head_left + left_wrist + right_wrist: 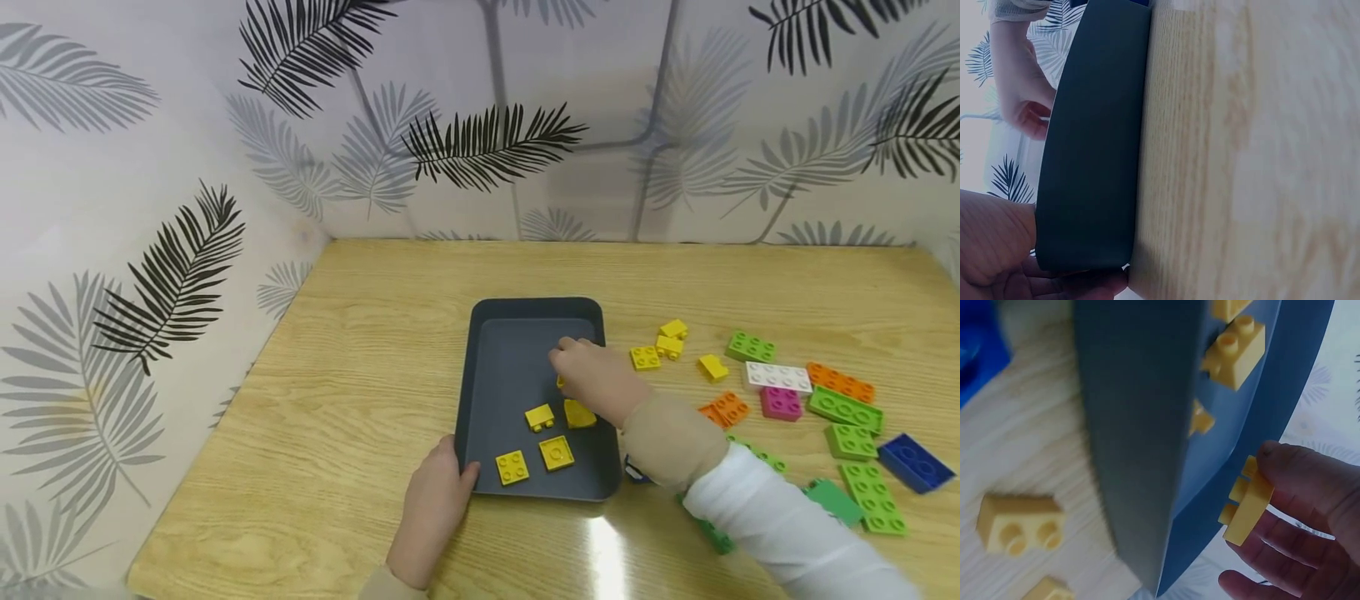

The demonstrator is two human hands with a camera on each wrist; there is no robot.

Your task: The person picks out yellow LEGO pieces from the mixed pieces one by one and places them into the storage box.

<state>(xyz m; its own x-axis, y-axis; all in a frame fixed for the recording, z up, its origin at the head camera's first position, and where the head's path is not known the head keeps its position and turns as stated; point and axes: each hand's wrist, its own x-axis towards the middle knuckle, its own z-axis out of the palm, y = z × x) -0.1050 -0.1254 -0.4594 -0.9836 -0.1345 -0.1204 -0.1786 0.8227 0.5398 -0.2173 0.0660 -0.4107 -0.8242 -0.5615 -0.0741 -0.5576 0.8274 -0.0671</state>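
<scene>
A dark grey tray point(498, 358) stands on the wooden table. My left hand point(438, 492) grips its left wall near the front corner, thumb at the rim. Over the tray's right side is my right hand point(596, 375). In the right wrist view, the thumb and fingers pinch a yellow toy brick point(1250, 509), mostly hidden by the hand in the head view. Inside the tray lie several yellow pieces: a studded brick point(512, 468), an upturned square one point(557, 453), a brick on its side point(539, 417) and a wedge-like piece point(579, 414).
Right of the tray are several loose yellow bricks point(645, 358). Farther right lie a white brick point(778, 377), a magenta one point(782, 403), orange bricks point(840, 383), green bricks point(873, 497) and a blue one point(916, 463). A leaf-patterned curtain point(465, 200) hangs behind the table.
</scene>
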